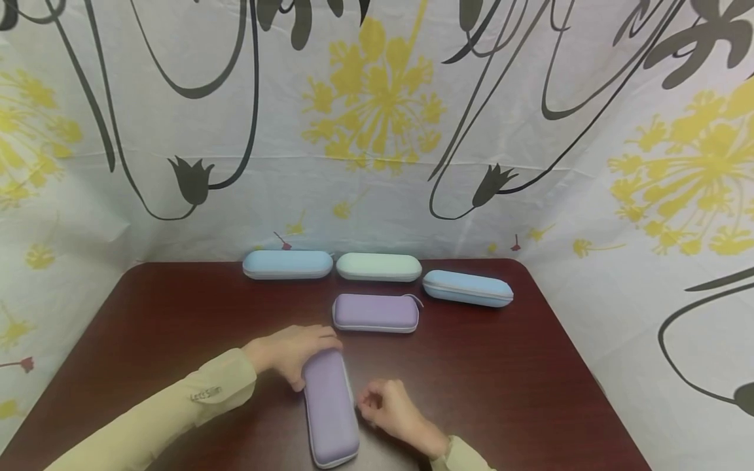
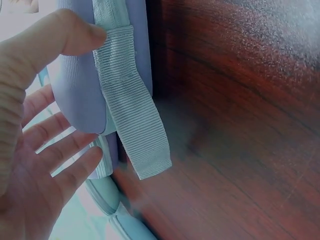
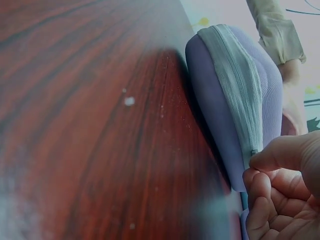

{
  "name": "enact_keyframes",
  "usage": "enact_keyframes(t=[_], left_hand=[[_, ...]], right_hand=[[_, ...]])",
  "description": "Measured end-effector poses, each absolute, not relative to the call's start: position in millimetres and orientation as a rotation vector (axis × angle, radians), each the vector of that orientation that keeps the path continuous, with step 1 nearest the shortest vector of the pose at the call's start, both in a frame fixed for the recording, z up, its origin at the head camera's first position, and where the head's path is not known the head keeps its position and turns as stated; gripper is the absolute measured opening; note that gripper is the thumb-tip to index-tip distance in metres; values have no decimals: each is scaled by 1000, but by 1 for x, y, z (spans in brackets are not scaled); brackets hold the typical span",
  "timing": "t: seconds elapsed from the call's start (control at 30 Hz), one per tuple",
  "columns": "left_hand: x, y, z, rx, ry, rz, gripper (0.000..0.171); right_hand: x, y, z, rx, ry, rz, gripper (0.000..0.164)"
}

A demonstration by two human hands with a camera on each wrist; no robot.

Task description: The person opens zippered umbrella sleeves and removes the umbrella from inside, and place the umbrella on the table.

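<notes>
A purple zippered case [image 1: 332,412] lies lengthwise on the table near me. My left hand [image 1: 297,353] holds its far end, thumb along the left side and fingers over the end. In the left wrist view that thumb presses beside the pale zipper band, and a ribbed grey fabric tab [image 2: 135,110] hangs from the case end. On the case's right side my right hand [image 1: 391,409] has its fingers curled. The right wrist view shows its thumb and forefinger pinching the small zipper pull [image 3: 254,152], mostly hidden by the fingertips. The zipper looks closed along the visible side.
Beyond the hands lies a second purple case [image 1: 376,313]. Behind it, along the table's far edge, are a blue case [image 1: 287,264], a mint green case [image 1: 379,267] and another blue case [image 1: 468,288]. A patterned cloth [image 1: 377,216] hangs around the dark wooden table [image 1: 501,392].
</notes>
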State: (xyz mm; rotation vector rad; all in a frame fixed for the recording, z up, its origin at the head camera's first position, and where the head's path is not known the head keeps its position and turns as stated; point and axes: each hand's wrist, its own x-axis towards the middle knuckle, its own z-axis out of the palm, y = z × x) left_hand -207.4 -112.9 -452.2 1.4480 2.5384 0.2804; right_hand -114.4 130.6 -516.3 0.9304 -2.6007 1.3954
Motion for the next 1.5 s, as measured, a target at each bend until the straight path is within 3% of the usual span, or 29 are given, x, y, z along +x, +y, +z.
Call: enact_keyframes(t=[1.5], left_hand=[[-191, -133, -472, 1352, 2722, 507, 74]], right_hand=[[-100, 176, -509, 940, -2641, 1394, 14]])
